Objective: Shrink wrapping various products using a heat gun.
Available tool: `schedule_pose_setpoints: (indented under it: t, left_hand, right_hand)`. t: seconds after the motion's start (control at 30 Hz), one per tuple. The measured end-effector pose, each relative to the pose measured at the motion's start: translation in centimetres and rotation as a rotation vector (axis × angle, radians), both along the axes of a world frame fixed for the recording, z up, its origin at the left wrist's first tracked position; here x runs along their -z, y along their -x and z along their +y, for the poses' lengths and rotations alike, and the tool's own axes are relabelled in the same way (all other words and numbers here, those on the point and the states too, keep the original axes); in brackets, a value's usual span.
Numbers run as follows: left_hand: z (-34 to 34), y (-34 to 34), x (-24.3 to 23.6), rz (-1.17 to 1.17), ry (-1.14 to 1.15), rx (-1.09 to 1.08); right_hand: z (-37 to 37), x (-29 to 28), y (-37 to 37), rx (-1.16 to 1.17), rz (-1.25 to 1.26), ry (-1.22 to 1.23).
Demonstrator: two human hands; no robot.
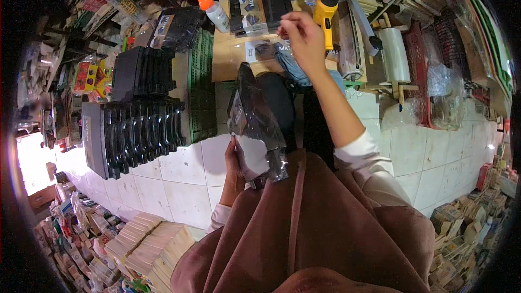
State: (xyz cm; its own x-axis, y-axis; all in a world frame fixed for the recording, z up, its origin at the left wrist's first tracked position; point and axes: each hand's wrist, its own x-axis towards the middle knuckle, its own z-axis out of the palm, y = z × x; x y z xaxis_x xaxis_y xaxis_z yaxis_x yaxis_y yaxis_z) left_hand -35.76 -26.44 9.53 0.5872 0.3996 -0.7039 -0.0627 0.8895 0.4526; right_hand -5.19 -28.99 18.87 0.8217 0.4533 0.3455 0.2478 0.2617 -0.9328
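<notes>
My left hand (233,169) grips the edge of a flat black box in clear plastic film (252,116), tilted in front of my lap. The film hangs loose and creased at its lower end. Over the bench my right hand (304,38) is raised with its fingers curled into a pinch; whatever they hold, if anything, is too small to make out. Just right of it stands a yellow and black drill-shaped power tool (326,13). Beneath that wrist a blue cloth (293,68) lies at the bench's front edge.
On the wooden bench (225,57) are a white bottle with an orange cap (214,8) and black wrapped boxes (259,8). Several black boxes (133,135) are stacked at left beside a green crate (202,89). A clear film roll (393,54) stands at right.
</notes>
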Motion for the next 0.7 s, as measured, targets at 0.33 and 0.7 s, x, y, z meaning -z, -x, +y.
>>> schedule_pose_setpoints:
  t: [0.33,0.7]
  left_hand:
    - [0.2,-1.7,0.5,0.218,-0.292,0.009]
    - [0.6,-6.8,-4.6,0.559,-1.804,0.488]
  right_hand:
    - [5.3,16.5,-5.4,-0.122,-0.650,1.011]
    - [-14.0,13.6,-8.3,0.746,-0.112,0.714]
